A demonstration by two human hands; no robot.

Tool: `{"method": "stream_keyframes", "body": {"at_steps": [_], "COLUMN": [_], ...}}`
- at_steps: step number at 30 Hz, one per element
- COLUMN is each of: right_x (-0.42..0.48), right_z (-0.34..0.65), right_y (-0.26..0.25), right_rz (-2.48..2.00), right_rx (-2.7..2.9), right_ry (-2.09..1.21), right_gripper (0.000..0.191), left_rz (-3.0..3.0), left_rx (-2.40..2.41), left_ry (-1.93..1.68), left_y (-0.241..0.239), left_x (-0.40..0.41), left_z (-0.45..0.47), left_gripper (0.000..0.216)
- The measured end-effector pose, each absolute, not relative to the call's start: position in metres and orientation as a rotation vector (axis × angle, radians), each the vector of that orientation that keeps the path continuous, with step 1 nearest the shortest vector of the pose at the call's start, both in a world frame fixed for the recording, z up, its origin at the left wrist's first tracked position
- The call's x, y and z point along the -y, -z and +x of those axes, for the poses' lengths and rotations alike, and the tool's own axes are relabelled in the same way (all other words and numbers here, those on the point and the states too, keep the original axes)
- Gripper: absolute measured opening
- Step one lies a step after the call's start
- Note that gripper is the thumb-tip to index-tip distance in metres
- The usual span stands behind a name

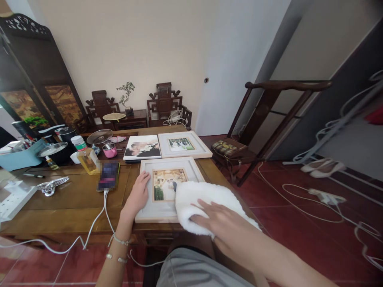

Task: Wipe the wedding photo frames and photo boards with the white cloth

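1. Your white-framed photograph (149, 166) lies flat at the near edge of the brown wooden table (68, 199). Open red floor lies to its right, and the dark wooden chair (269, 115) stands well apart.
2. A phone (108, 176) on a white cable lies just beside the frame's left side. Two more pictures (183, 144) lie just beyond its far edge.
3. The banner inside the photograph is too small to read.
4. Your left hand (138, 195) rests flat on the frame's left rail, fingers extended, clasping nothing.
5. Your right hand (214, 219) lies palm down, fingers spread, pressing the white fluffy cloth (194, 195), which covers the frame's near right part.
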State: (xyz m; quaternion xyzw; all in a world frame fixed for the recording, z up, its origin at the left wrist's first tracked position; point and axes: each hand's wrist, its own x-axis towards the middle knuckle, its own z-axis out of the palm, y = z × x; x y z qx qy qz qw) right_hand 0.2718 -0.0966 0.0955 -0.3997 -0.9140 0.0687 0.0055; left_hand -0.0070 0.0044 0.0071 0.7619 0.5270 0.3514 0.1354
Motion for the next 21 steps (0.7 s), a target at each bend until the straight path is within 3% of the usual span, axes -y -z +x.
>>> {"method": "stream_keyframes", "body": {"at_steps": [13, 21], "right_x": [-0.047, 0.018], "right_z": [0.263, 0.270], "right_y": [-0.056, -0.072], "right_rz": [-1.265, -1.165], "right_rx": [2.610, 2.808], "right_ry": [0.241, -0.052], "right_gripper": [0.056, 0.057], "left_rz": [2.224, 2.222], "left_rx": [-1.503, -1.510], "left_ry": [-0.993, -1.044], "left_y": [-0.008, -0.003], "left_x": [-0.005, -0.005], "left_z": [-0.009, -0.008], "left_gripper": [0.051, 0.050]}}
